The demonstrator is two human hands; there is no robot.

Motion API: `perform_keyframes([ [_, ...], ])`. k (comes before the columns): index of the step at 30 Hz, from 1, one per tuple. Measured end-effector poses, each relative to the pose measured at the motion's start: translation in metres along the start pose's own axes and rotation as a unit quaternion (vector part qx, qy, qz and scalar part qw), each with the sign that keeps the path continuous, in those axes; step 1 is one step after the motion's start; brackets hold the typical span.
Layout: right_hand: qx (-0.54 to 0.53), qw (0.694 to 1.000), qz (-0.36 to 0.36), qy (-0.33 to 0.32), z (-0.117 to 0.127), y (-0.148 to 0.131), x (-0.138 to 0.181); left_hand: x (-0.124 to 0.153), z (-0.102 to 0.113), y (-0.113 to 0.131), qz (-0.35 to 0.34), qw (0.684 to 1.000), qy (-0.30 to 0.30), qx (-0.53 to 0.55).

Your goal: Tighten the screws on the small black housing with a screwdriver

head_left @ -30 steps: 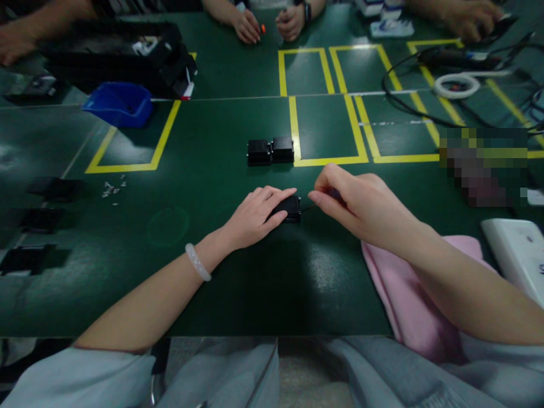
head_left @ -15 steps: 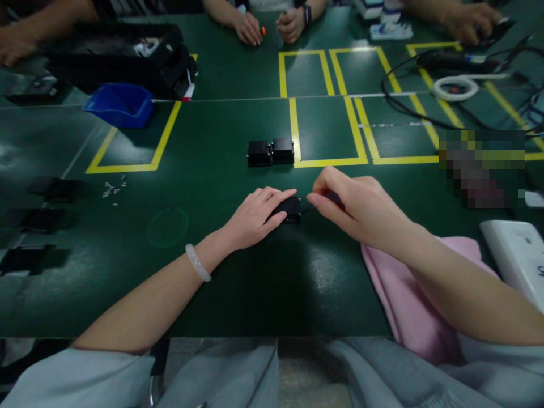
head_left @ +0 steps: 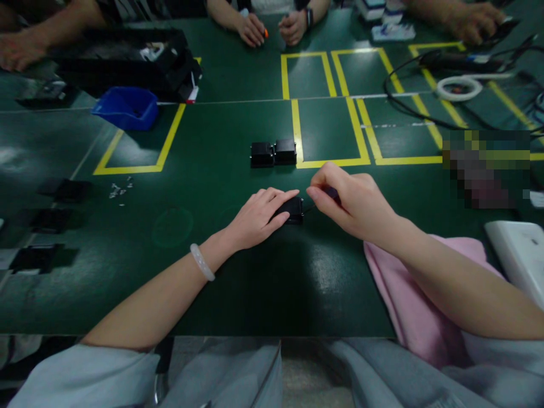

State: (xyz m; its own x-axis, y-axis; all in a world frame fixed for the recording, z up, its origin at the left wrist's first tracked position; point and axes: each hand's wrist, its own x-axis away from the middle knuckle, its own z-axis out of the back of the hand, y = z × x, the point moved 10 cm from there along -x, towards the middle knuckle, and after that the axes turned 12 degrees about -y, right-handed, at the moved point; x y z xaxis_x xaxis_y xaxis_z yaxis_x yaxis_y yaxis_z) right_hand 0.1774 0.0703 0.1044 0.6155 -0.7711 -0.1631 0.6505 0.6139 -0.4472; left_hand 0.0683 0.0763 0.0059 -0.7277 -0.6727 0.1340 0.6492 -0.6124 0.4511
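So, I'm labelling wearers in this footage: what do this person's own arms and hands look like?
Both forearms are bare; left hand and right hand ungloved. A pale bangle circles the left wrist. Pale grey short sleeves end near the elbows.

No lettering can be read anywhere (the mark on the white case [head_left: 514,258] is blurred).

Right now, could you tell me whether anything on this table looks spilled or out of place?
Only a few small pale bits lie scattered loose on the green table, left of the left hand, just outside the yellow outline.
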Motion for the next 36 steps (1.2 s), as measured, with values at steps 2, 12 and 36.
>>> perform_keyframes([
  [2, 0.005, 1.0, 0.006, 0.002, 0.0, 0.0, -0.002, 0.0, 0.001, 0.0, 0.0, 1.0, 0.001, 0.0],
  [12, 0.056, 0.998, -0.019, -0.019, -0.002, 0.001, -0.004, 0.0, 0.001, -0.001, 0.0, 1.0, 0.006, 0.001],
  [36, 0.102, 0.984, 0.094, 0.111, 0.012, -0.013, 0.014, 0.001, -0.001, -0.001, -0.005, 1.0, 0.005, 0.006],
])
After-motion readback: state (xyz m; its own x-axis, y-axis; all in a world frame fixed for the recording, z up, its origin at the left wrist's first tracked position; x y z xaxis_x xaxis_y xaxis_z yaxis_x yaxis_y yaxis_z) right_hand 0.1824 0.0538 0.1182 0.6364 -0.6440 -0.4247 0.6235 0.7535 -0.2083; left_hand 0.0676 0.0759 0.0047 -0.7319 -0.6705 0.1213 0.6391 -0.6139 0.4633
